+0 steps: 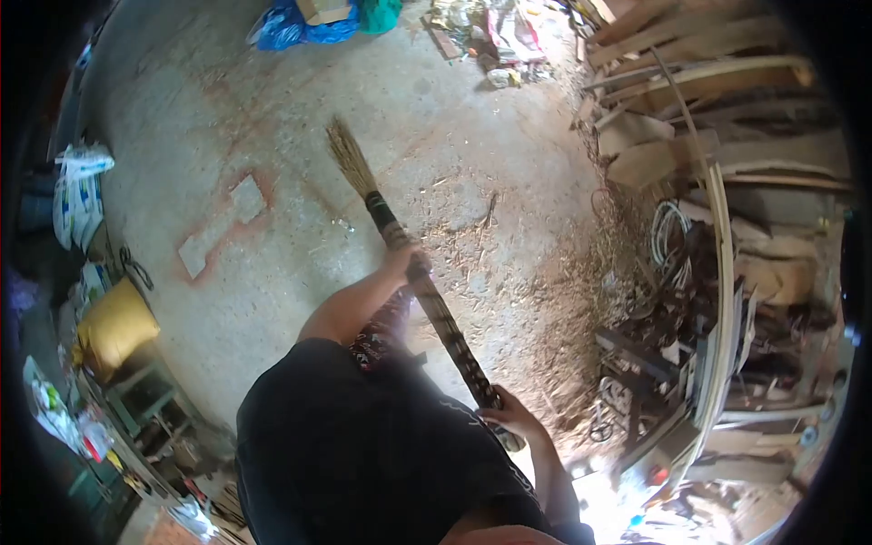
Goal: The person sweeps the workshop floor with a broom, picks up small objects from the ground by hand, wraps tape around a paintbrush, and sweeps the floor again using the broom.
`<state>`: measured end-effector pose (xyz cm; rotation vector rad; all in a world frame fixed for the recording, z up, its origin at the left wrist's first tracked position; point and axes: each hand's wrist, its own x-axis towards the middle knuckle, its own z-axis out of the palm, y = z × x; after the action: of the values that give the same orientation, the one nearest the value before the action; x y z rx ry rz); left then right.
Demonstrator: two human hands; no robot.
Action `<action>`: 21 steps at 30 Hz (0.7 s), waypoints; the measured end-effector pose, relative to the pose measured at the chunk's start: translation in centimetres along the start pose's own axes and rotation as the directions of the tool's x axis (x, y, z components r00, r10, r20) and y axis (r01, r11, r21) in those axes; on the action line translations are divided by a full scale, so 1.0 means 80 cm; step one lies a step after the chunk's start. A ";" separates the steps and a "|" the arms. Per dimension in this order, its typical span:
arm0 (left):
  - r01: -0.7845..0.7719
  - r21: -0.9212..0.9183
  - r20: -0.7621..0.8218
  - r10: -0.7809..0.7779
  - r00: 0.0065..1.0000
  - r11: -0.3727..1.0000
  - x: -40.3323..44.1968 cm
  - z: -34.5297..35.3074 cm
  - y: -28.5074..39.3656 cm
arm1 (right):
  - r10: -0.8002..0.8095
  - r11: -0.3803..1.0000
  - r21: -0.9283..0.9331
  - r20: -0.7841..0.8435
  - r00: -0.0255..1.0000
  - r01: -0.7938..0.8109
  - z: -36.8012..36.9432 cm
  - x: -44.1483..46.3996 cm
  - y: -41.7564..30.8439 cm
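Observation:
A long broom (440, 322) runs slantwise in front of my body, its straw bristles (348, 154) at the far upper-left end. My left hand (406, 262) is wrapped round the handle about midway, below the dark binding. Lower down, near the handle's end, my right hand (510, 413) is closed on it as well. Whether the bristles touch the floor I cannot tell. Wood shavings (468, 241) lie scattered on the concrete floor (300, 118) to the right of the broom.
Planks and boards (718, 163) are stacked along the right side, with a coil of white cable (670, 227) and dark metal parts beside them. A yellow sack (115, 322) stands at the left. Blue bags (304, 25) and loose rubbish (509, 41) lie at the top.

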<state>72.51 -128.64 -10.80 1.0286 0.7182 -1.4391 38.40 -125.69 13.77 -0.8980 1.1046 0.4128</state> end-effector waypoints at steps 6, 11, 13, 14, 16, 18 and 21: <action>-0.314 0.322 -0.228 0.395 0.890 0.893 0.022 -0.156 0.102 | -0.135 0.974 0.201 0.126 0.983 0.108 0.132 0.099 -0.045; -0.036 0.269 -0.082 0.060 0.995 0.962 -0.035 -0.227 0.068 | -0.243 0.830 0.547 0.181 0.953 0.108 0.248 0.166 -0.053; 0.085 0.273 -0.014 -0.085 0.996 0.958 -0.043 -0.233 0.027 | -0.185 0.627 0.779 0.143 0.972 0.005 0.271 0.171 -0.025; 0.254 0.287 0.096 -0.291 0.952 0.924 -0.011 -0.254 -0.008 | -0.176 0.616 0.786 0.075 0.982 0.051 0.272 0.166 0.010; -0.137 0.833 0.182 -0.031 0.983 0.536 0.115 -0.327 -0.131 | -0.112 0.519 0.848 -0.053 0.992 0.104 0.271 0.124 0.080; -0.131 0.873 0.130 0.035 0.991 0.470 0.017 -0.246 -0.209 | -0.039 0.419 0.900 -0.111 0.993 0.117 0.285 0.083 0.109; -0.117 0.973 0.106 0.064 0.992 0.200 -0.078 -0.145 -0.246 | 0.069 0.241 0.922 -0.327 0.942 0.303 0.301 0.053 0.119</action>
<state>55.03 -112.80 -12.67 1.9693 -0.5204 -1.7905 47.81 -101.53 9.83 0.1485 1.2744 -0.6106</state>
